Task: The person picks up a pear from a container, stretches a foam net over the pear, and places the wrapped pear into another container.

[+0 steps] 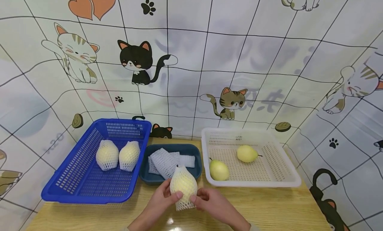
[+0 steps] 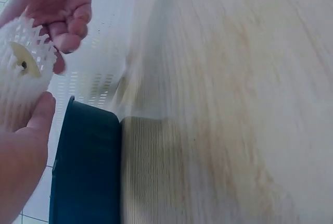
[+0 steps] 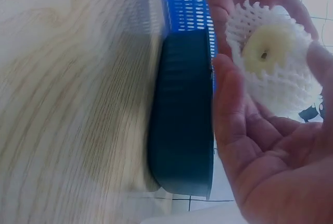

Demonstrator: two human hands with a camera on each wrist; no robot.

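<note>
The left hand (image 1: 163, 198) grips a pear (image 1: 184, 184), seemingly steadying it, while the right hand (image 1: 213, 203) pinches its net (image 1: 186, 206) near the open end. Beyond, a teal tray (image 1: 152, 181) keeps spare nets (image 1: 164, 162) close; left, a blue basket (image 1: 104, 189) separates netted pears (image 1: 107, 154) from bare ones (image 1: 219, 170) right.

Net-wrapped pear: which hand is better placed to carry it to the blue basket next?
Probably the left. The left hand grips the net-wrapped pear along its left side and is nearer the blue basket. The right hand, at its lower right, is nearer the white basket.
</note>
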